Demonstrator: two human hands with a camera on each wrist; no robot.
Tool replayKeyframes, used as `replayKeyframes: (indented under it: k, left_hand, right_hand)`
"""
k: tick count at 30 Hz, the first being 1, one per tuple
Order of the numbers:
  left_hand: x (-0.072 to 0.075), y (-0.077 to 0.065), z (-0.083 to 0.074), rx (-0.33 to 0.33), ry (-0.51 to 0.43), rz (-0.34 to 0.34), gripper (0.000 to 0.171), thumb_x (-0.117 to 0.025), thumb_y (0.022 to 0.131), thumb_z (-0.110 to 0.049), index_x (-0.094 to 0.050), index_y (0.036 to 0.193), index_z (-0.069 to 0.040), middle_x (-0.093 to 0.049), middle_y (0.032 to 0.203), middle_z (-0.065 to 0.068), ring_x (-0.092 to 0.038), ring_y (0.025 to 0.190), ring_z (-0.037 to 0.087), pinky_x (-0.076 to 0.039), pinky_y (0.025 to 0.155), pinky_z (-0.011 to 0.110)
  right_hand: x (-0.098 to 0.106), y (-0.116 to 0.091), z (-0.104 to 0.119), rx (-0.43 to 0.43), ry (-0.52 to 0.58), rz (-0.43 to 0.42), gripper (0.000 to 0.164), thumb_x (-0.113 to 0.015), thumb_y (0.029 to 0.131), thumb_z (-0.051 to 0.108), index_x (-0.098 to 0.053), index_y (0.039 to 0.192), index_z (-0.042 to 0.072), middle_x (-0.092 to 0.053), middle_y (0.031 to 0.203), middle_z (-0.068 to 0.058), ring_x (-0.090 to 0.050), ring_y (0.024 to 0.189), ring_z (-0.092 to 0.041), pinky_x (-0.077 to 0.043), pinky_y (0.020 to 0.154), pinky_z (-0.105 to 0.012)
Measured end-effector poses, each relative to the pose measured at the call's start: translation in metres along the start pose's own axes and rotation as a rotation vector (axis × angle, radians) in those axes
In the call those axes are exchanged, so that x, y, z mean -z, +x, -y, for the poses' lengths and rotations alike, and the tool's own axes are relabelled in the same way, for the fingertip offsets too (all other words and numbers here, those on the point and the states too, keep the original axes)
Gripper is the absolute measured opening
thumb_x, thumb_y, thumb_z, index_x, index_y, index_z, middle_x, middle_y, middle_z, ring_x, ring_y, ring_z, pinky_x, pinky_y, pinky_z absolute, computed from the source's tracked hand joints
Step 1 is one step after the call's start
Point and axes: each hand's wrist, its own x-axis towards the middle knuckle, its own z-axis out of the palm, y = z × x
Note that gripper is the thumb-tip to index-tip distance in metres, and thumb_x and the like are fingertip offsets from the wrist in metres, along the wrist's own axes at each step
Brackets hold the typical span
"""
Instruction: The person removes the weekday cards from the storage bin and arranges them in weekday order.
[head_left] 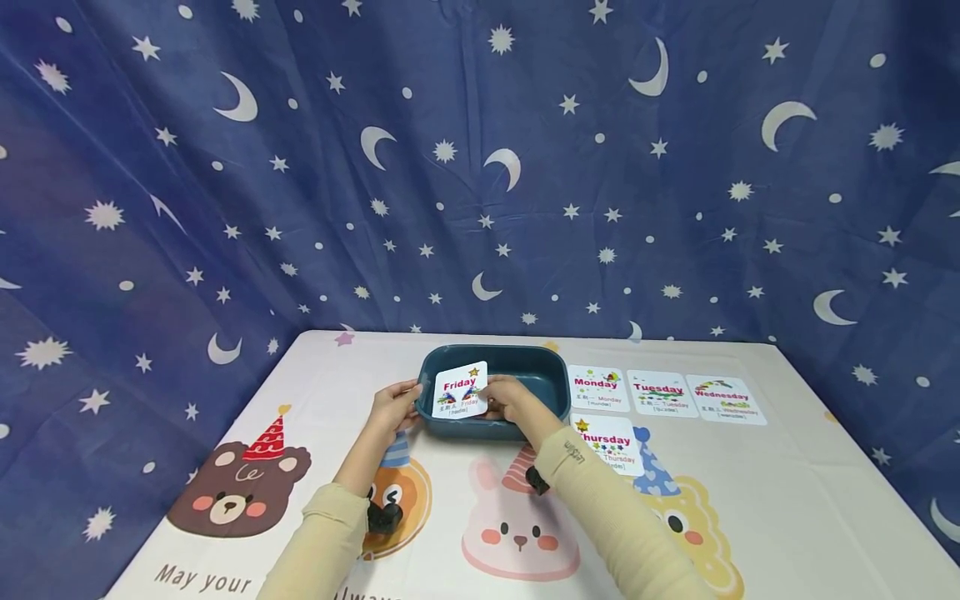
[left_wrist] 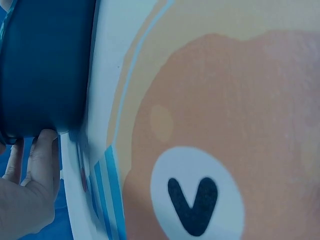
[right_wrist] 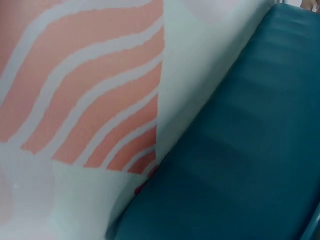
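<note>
A dark teal plastic bin (head_left: 480, 429) stands near the far edge of the table. My left hand (head_left: 393, 407) grips its left end, thumb at the rim and fingers against the outer wall; the left wrist view shows these fingers on the bin's end (left_wrist: 47, 65). Over the bin's opening, my right hand (head_left: 513, 400) pinches the right edge of a white "Friday" card (head_left: 459, 385), which is tilted with its printed side visible. In the right wrist view only the bin's long side (right_wrist: 225, 150) and tablecloth appear; the right hand is out of that frame.
Right of the bin, "Monday" (head_left: 598, 389), "Tuesday" (head_left: 663, 392) and "Wednesday" (head_left: 726, 400) cards lie in a row. A "Thursday" card (head_left: 611, 442) lies below Monday, partly hidden by the right sleeve (head_left: 607, 508). A blue star-patterned curtain (head_left: 465, 208) hangs behind the table.
</note>
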Motion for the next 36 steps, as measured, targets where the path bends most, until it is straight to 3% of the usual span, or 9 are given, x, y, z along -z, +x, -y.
replayKeyframes:
  k: [10, 16, 20, 25, 36]
  left_hand:
    - [-0.001, -0.001, 0.0, 0.009, 0.018, -0.007, 0.04, -0.053, 0.096, -0.016, -0.05, 0.132, 0.001, -0.058, 0.11, 0.014, -0.061, 0.067, 0.006, -0.059, 0.077, 0.031]
    - [-0.001, 0.0, 0.0, 0.017, 0.025, -0.018, 0.04, -0.054, 0.096, -0.018, -0.05, 0.133, -0.001, -0.058, 0.112, 0.014, -0.06, 0.066, 0.004, -0.059, 0.07, 0.025]
    - [-0.001, -0.001, 0.0, 0.013, 0.02, -0.015, 0.04, -0.054, 0.096, -0.018, -0.05, 0.132, -0.001, -0.059, 0.111, 0.014, -0.061, 0.068, 0.005, -0.059, 0.07, 0.025]
    - [-0.001, -0.001, 0.001, 0.018, 0.026, -0.016, 0.04, -0.054, 0.096, -0.018, -0.05, 0.132, -0.001, -0.057, 0.119, 0.018, -0.064, 0.075, 0.008, -0.059, 0.076, 0.028]
    - [0.0, 0.0, 0.0, 0.004, 0.023, -0.008, 0.04, -0.053, 0.097, -0.017, -0.049, 0.133, 0.0, -0.054, 0.124, 0.022, -0.065, 0.081, 0.013, -0.059, 0.078, 0.031]
  right_hand:
    - [0.005, -0.004, 0.003, 0.043, 0.08, 0.002, 0.035, -0.051, 0.089, -0.005, -0.053, 0.124, -0.001, -0.064, 0.097, -0.013, -0.06, 0.065, -0.015, -0.05, 0.054, -0.025]
    - [0.009, -0.013, 0.005, 0.082, 0.089, 0.019, 0.035, -0.051, 0.089, -0.004, -0.052, 0.124, -0.001, -0.062, 0.092, -0.008, -0.06, 0.063, -0.013, -0.051, 0.057, -0.026]
    - [0.014, -0.019, 0.006, 0.105, 0.097, 0.035, 0.038, -0.051, 0.09, -0.004, -0.049, 0.128, -0.002, -0.061, 0.098, -0.01, -0.061, 0.067, -0.013, -0.057, 0.074, -0.036]
    - [0.023, -0.025, 0.006, 0.137, 0.124, 0.071, 0.042, -0.049, 0.092, -0.005, -0.043, 0.133, -0.002, -0.06, 0.099, -0.01, -0.061, 0.072, -0.014, -0.05, 0.094, -0.05]
    - [0.048, -0.043, 0.006, 0.188, 0.104, 0.137, 0.043, -0.048, 0.093, -0.002, -0.039, 0.136, -0.002, -0.063, 0.102, -0.008, -0.064, 0.074, -0.011, -0.054, 0.07, -0.031]
